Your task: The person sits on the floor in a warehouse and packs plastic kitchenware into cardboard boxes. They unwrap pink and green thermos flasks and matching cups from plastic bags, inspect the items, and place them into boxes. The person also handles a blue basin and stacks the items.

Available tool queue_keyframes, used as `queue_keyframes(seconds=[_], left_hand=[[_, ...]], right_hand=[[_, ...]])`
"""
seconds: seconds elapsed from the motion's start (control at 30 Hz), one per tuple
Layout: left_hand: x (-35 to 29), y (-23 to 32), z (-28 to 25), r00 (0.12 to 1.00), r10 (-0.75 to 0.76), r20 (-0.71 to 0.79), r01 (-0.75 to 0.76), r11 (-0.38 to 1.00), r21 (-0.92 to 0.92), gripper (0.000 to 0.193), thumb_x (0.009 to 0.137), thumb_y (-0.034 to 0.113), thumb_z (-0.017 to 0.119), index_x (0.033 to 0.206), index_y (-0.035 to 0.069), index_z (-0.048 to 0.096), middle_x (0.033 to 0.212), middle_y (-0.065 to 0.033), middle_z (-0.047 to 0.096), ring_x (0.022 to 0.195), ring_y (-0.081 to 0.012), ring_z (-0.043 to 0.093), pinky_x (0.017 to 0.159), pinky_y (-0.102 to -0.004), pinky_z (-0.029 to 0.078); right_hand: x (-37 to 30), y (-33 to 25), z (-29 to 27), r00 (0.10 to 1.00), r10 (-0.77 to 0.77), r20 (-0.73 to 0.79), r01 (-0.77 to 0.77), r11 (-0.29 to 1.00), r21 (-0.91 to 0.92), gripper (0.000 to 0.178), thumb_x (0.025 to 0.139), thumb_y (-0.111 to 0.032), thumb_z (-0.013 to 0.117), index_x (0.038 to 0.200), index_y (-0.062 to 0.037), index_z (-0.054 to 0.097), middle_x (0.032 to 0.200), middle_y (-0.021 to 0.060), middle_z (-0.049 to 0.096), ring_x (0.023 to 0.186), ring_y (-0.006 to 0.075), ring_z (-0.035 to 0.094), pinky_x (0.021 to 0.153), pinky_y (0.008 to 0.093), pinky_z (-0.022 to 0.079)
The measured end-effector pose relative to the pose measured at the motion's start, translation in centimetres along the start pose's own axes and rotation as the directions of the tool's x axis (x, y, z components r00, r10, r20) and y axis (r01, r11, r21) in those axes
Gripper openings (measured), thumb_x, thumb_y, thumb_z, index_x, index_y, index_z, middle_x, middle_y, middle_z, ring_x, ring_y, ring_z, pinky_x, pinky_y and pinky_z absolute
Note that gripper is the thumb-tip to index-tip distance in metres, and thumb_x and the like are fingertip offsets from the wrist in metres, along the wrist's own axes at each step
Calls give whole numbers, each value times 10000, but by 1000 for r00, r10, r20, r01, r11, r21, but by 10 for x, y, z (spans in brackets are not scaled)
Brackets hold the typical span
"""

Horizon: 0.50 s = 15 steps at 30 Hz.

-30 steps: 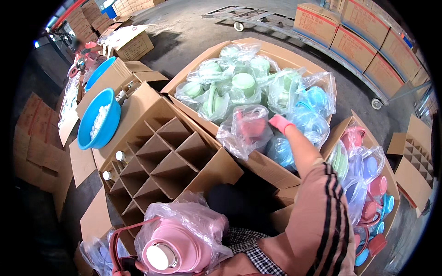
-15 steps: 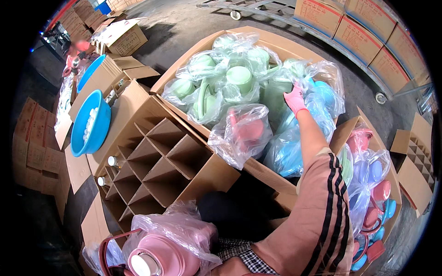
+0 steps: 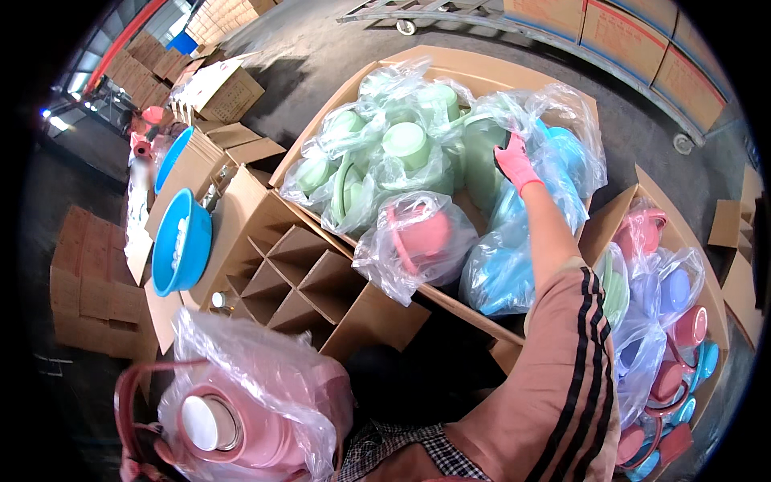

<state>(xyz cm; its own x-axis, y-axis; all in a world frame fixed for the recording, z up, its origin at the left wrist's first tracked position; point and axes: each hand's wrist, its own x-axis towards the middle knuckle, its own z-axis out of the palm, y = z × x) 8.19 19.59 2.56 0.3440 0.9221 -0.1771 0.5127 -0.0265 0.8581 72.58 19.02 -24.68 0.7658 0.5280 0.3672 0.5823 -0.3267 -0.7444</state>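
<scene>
My right hand, in a pink glove with a dark palm, reaches into a large carton. Its fingers close on the clear plastic bag around a tall light-green thermos. Bagged green thermoses crowd to its left, and bagged blue ones lie beside it. At the lower left a pink thermos with a white cap is tilted, a clear bag partly over it. My left hand appears to grip it by the red handle; it shows only as a dark and pink patch at the lower edge.
A bagged pink thermos rests at the big carton's near edge. Left of it stands a divided carton, then a blue basin of white caps. A carton of mixed thermoses is at right. Beyond it, a wheeled cart carries boxes.
The pink thermos has moved left and up, now covering part of the divided carton. My right hand's fingers have curled in at the bag. The view has shifted slightly.
</scene>
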Motion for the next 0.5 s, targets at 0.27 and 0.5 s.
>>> queue_keyframes(seconds=[0.27, 0.5], left_hand=[[24, 164, -5, 902, 432, -19, -432, 902, 16, 417, 823, 323, 403, 1110, 23, 453, 1002, -114, 497, 961, -253, 491, 875, -387, 383], [81, 258, 53, 663, 716, 216, -604, 683, -410, 405, 833, 321, 397, 1110, 30, 451, 992, -107, 497, 956, -247, 490, 874, -382, 382]], right_hand=[[-2, 1, 13, 999, 27, 35, -26, 999, -38, 537, 723, -241, 529, 1192, -15, 398, 1181, 211, 443, 1094, 360, 402, 939, 405, 337], [-2, -4, -6, 981, 141, 136, -146, 989, 23, 523, 747, -203, 507, 1213, -10, 371, 1239, 207, 391, 1125, 345, 385, 948, 391, 331]])
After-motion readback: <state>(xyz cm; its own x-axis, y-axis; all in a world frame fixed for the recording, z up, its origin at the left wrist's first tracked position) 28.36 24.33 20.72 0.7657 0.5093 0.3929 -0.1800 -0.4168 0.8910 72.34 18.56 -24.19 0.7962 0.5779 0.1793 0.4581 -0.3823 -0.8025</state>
